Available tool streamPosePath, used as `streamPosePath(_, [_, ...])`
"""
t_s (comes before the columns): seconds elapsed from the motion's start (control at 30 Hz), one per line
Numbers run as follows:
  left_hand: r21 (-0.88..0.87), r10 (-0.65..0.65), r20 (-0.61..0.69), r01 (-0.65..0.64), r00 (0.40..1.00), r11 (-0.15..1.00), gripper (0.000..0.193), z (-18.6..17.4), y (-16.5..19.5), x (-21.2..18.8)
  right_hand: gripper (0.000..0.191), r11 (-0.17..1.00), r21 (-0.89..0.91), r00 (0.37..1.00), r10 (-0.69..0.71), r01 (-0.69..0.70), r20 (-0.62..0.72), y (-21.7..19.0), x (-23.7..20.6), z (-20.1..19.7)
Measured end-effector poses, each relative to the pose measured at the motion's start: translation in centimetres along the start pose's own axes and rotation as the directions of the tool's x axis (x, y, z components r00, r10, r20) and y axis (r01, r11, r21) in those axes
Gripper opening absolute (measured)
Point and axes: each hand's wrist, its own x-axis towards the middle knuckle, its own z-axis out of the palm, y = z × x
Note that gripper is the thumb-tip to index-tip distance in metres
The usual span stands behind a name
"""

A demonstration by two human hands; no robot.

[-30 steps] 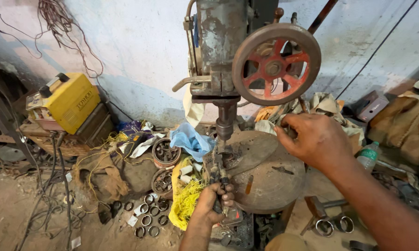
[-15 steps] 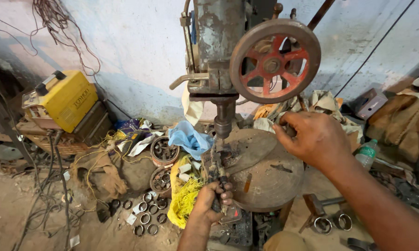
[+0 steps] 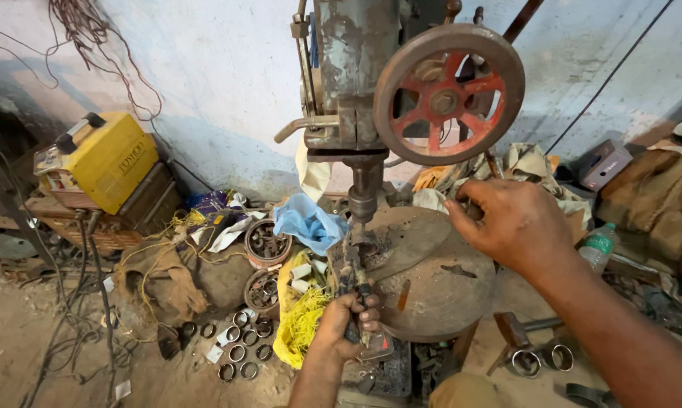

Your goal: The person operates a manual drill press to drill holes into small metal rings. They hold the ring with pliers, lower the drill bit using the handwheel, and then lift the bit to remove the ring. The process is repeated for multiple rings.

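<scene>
Drill press (image 3: 356,91) ctr, welder box (image 3: 103,162) left, rings (image 3: 239,344) prob. on floor

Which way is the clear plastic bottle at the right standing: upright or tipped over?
Upright. The plastic bottle stands with its cap on top, beside the brown sacking, behind the right hand.

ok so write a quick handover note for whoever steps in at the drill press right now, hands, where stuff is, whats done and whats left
Left hand: closed around a dark metal part, holding it upright on the round table under the drill bit.
Right hand: at the right side of the drill press, below the red-spoked wheel, fingers curled on something hidden behind the hand.
Around: metal rings on the floor at left, blue cloth beside the table.
Done: part positioned under the bit.
Left: whether the bit has cut into the part cannot be told; keep the part held steady.
</scene>
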Motion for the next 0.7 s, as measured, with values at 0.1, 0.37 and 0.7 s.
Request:
streamPosePath(0.1, [0.004, 0.003, -0.03, -0.003, 1.0, 1.0, 0.043, 0.3, 0.0, -0.1, 0.026, 1.0, -0.015, 1.0, 0.017, -0.017, -0.001, 0.0, -0.1, 0.1])
streamPosePath(0.37, [-0.034, -0.033, 0.054, 0.034, 0.998, 0.999, 0.038, 0.6, 0.1, -0.1, 0.024, 0.999, -0.043, 0.999, 0.018, -0.02, -0.049, -0.2, -0.4, 0.4])
streamPosePath(0.7, [-0.059, -0.045, 0.054, 0.048, 0.998, 0.997, 0.042, 1.3, 0.0, -0.8, 0.025, 0.998, -0.049, 0.998, 0.04, -0.042, -0.04, 0.1, -0.8, 1.0])
